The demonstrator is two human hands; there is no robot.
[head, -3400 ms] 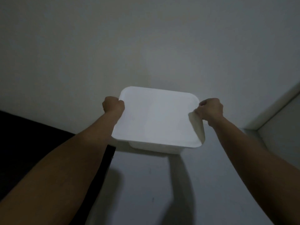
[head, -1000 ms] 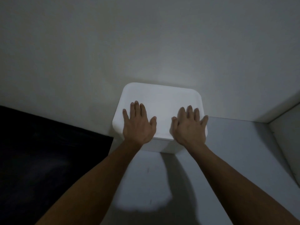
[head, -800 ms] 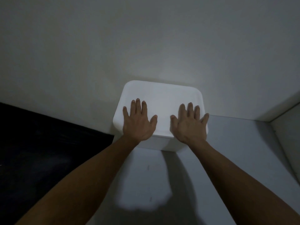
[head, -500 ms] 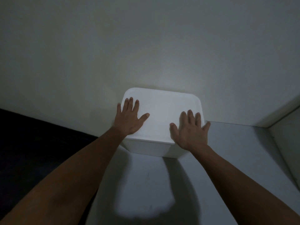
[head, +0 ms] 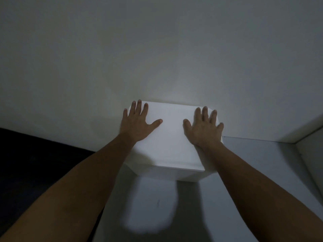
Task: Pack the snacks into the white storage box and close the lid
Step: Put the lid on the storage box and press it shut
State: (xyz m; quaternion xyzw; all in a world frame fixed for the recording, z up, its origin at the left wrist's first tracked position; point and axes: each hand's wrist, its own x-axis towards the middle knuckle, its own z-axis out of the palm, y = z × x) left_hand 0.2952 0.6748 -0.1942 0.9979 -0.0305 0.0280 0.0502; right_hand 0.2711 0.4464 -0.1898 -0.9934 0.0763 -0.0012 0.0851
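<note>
Hands [head: 170, 126] flat — smooth (rounded) lid [head: 172, 142]

We have one camera, worn on the head. It looks forward and down, close over both arms. The box [head: 172, 137] sits at 12 o'clock, against the wall [head: 157, 49].

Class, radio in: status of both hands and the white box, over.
Left hand and right hand open, palms flat on lid. Lid sits on white storage box, against the wall. No snacks visible. Nothing in the way.
</note>
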